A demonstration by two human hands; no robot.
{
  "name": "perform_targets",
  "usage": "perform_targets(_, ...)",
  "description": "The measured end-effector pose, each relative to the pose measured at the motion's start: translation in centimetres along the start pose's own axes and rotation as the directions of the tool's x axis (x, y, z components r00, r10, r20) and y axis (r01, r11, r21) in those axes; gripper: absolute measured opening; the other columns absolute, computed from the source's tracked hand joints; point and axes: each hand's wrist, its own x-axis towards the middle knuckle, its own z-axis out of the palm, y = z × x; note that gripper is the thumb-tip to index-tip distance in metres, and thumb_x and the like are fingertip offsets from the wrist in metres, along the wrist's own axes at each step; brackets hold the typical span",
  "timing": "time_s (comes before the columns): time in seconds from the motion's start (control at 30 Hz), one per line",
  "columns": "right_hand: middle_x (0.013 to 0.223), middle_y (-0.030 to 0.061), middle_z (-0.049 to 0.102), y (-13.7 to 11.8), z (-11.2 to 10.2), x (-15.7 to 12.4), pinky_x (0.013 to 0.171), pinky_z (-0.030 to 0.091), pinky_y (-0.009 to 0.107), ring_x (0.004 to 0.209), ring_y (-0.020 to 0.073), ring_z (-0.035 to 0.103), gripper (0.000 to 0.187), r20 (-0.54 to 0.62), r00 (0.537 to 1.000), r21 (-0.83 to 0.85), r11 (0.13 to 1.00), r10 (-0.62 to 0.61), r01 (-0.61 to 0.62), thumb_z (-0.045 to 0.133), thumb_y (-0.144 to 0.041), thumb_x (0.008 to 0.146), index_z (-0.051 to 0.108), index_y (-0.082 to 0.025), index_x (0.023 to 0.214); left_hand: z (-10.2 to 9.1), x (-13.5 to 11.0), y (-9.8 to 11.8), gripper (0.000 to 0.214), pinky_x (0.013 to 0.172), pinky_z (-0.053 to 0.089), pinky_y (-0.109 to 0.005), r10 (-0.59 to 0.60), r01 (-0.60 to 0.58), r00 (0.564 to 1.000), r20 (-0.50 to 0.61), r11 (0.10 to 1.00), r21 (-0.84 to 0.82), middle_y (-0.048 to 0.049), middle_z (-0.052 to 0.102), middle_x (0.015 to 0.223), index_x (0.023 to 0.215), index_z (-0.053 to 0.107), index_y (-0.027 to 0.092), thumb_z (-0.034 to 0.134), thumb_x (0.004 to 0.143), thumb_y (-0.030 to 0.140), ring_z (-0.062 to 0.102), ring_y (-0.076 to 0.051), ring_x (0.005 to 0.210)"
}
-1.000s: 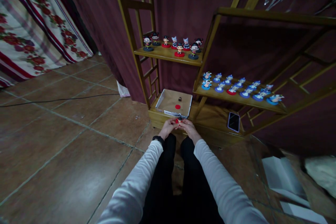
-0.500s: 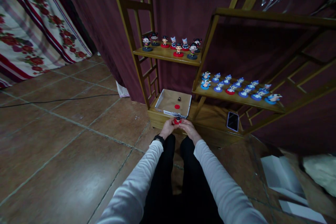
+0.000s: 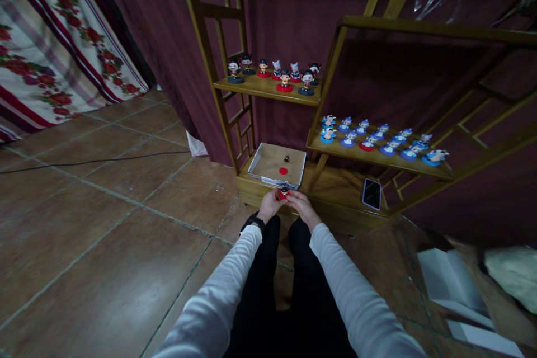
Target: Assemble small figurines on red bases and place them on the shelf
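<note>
Between my two hands, just in front of the box, is a small figurine (image 3: 284, 192) with dark hair and a red base. My left hand (image 3: 269, 205) grips it from the left, a dark watch on that wrist. From the other side the fingers of my right hand (image 3: 302, 205) close on the same figurine. A shallow cardboard box (image 3: 268, 161) lies just beyond my hands. Inside it are a red disc (image 3: 283, 170) and a small dark piece (image 3: 286, 159), too small to make out fully.
Dark-haired figurines (image 3: 284, 79) and others stand on the upper left shelf (image 3: 268, 89). Blue and purple figurines (image 3: 390, 146) line the right shelf (image 3: 356, 153). A phone (image 3: 371, 193) lies on the bottom board. White packaging (image 3: 451, 279) rests on the floor at right.
Both hands stay in nearly the same place, holding the figurine. The view has shifted very slightly; the box and its contents look unchanged.
</note>
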Motion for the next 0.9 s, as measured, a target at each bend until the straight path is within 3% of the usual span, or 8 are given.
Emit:
perform_targets(0.43, 0.091, 0.0028, 0.068, -0.3, 0.1, -0.1, 0.087, 0.045, 0.038, 0.088, 0.0188, 0.062, 0.036, -0.016, 1.0, -0.026, 0.999, 0.018, -0.019, 0.068, -0.022, 0.059, 0.064, -0.022, 0.095, 0.1, -1.4, 1.7, 0.048, 0.087, 0.041, -0.03, 0.088, -0.077, 0.996, -0.005, 0.902, 0.425, -0.0111, 0.058, 0.115, 0.123, 0.045, 0.019, 0.058, 0.077, 0.021, 0.055, -0.021, 0.104)
perform_targets(0.63, 0.085, 0.0007, 0.066, -0.1, 0.0, 0.0, 0.087, 0.046, 0.038, 0.083, 0.0169, 0.062, 0.039, -0.032, 0.999, -0.018, 0.999, 0.028, -0.029, 0.067, -0.02, 0.059, 0.064, -0.023, 0.098, -0.1, -2.0, 2.4, 0.043, 0.081, 0.043, -0.03, 0.101, -0.104, 0.994, 0.039, 0.789, 0.606, -0.0108, 0.057, 0.11, 0.124, 0.042, 0.021, 0.051, 0.082, 0.026, 0.056, -0.022, 0.099)
perform_targets(0.9, 0.083, 0.0006, 0.066, -0.1, 0.2, 0.3, 0.086, 0.047, 0.039, 0.081, 0.0163, 0.062, 0.04, -0.035, 0.998, -0.01, 0.998, 0.059, -0.059, 0.066, -0.015, 0.056, 0.065, -0.022, 0.095, -0.5, -2.4, 2.8, 0.038, 0.084, 0.039, -0.031, 0.184, -0.212, 0.976, 0.12, 0.646, 0.733, -0.013, 0.056, 0.103, 0.122, 0.042, 0.014, 0.046, 0.084, 0.021, 0.054, -0.022, 0.097)
